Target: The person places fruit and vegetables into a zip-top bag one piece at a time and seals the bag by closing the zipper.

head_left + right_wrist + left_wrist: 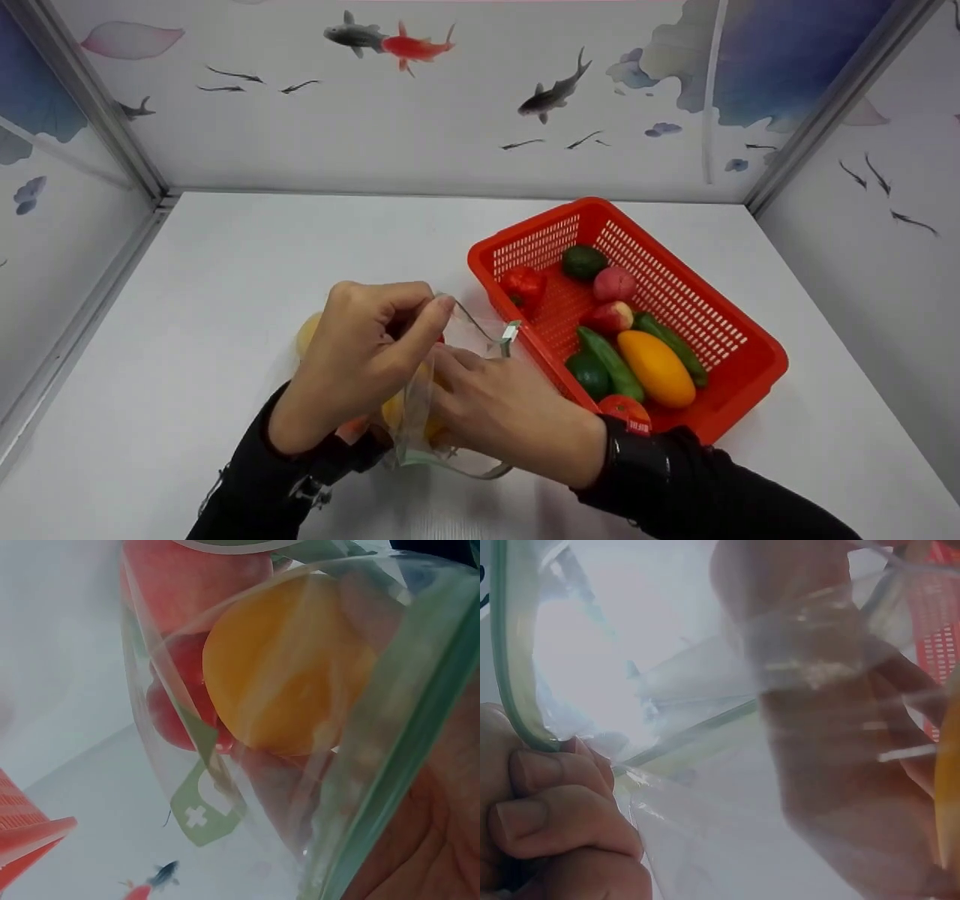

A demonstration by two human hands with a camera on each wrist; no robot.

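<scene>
A clear zip bag (pixel 469 334) with a green seal stands mouth-open in front of me. My left hand (pixel 375 352) pinches its rim between thumb and fingers. Reaching into the bag, my right hand (pixel 502 409) has its fingers round a smooth yellow mango (pixel 285 667), seen through the plastic in the right wrist view. Also in the bag are a pinkish peach-like fruit (pixel 199 585) and a shiny red, lobed thing (pixel 180 701), its kind unclear. In the left wrist view, the right hand (pixel 817 712) shows through the film, and only the mango's edge (pixel 949 787) is visible.
To the right, a red plastic basket (pixel 697 300) holds an avocado (pixel 584 262), a red pepper (pixel 523 286), a mango (pixel 656 369), green peppers (pixel 611 365), a tomato (pixel 626 409) and other produce. A pale yellow round thing (pixel 307 335) is partly hidden behind my left hand. Walls enclose the table.
</scene>
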